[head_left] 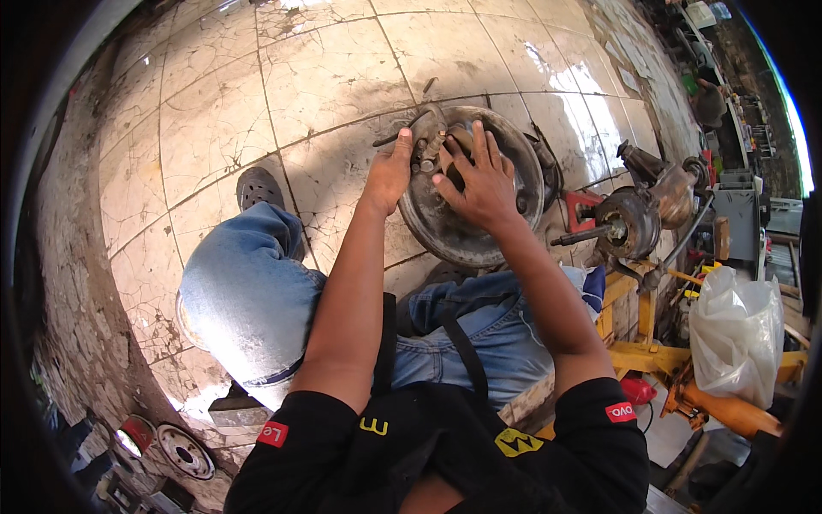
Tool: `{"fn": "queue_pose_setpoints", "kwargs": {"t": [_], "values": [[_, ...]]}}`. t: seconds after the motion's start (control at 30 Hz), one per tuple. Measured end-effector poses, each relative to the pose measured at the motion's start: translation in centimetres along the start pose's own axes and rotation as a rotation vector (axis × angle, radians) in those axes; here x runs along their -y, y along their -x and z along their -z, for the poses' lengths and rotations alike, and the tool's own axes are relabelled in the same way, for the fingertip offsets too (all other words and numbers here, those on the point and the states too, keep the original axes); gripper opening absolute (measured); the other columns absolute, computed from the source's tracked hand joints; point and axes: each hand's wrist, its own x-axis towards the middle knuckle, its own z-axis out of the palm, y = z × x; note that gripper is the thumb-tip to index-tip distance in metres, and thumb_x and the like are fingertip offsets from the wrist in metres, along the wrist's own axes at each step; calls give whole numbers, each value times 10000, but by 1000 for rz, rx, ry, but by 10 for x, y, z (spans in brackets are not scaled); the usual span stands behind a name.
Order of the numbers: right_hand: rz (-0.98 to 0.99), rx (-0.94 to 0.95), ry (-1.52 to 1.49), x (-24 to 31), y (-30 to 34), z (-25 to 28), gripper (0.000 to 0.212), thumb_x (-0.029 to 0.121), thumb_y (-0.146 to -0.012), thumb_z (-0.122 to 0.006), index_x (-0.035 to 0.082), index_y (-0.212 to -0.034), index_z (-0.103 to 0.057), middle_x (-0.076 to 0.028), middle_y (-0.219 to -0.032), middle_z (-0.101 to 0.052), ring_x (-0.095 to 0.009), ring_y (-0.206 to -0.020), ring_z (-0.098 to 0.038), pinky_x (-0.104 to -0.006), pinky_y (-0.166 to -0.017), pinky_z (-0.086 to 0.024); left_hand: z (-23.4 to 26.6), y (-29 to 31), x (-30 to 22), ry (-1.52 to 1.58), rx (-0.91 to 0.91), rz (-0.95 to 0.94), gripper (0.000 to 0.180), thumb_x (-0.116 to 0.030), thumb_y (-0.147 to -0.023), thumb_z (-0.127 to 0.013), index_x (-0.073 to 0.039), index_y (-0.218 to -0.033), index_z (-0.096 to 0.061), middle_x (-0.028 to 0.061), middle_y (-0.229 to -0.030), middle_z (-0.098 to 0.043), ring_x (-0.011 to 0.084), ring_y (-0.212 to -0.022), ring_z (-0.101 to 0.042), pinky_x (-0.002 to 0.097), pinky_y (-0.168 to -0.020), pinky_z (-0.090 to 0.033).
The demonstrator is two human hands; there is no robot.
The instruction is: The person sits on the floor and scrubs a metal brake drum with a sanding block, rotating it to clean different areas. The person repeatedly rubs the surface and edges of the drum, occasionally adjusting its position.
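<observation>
A round rusty brake backing plate stands upright on the cracked tiled floor in front of my knees. My left hand grips its upper left edge, beside a small metal fitting at the top. My right hand lies spread over the plate's face, fingers apart and pressing on the parts in the middle. A dark thin lever or spring sticks out to the left of the top fitting.
A greasy axle hub with a shaft lies to the right, next to yellow stands and a white plastic bag. My jeans-clad knee and dark shoe are on the left. A metal disc lies at lower left.
</observation>
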Motion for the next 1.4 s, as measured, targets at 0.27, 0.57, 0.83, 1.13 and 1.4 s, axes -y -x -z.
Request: {"fn": "queue_pose_setpoints", "kwargs": {"t": [0.27,0.57,0.83,1.13,1.4], "values": [[-33,-107,-21,7,-10,-21,396,303,-882,-511,120,-1219,-610,-196,-1479,-363,-390,-1350,-346,-569,-1038,-285,-6,14,-12,-36,-58,-67,726,-581,-955,-457,103,-1129,-627,175,-1060,-661,207,-950,-587,328,-873,-468],[30,87,0,8,-14,3,451,417,-943,-479,85,-1234,-574,-156,-1571,-190,-391,-1438,-183,-626,-1102,-174,-2,9,-14,-45,-3,-11,758,-605,-951,-435,96,-1196,-589,194,-1127,-639,224,-1007,-587,335,-897,-470],[52,111,-89,-7,-15,-9,413,324,-982,-388,110,-1309,-522,-106,-1584,-170,-362,-1442,-187,-606,-1125,-157,-1,4,-10,8,1,-13,734,-593,-959,-431,85,-1174,-611,179,-1100,-652,209,-968,-595,333,-885,-474],[50,54,-20,0,-19,-8,389,277,-962,-428,73,-1266,-558,-107,-1574,-202,-332,-1429,-235,-569,-1125,-188,-1,4,-9,40,2,11,711,-564,-963,-456,104,-1146,-616,172,-1079,-654,204,-960,-586,310,-887,-465],[79,142,-29,-12,-13,-4,412,322,-973,-413,99,-1299,-531,-110,-1580,-174,-351,-1434,-215,-607,-1116,-172,-4,10,-18,-31,17,15,690,-542,-978,-441,99,-1178,-600,180,-1116,-645,205,-981,-583,319,-896,-462]]}}
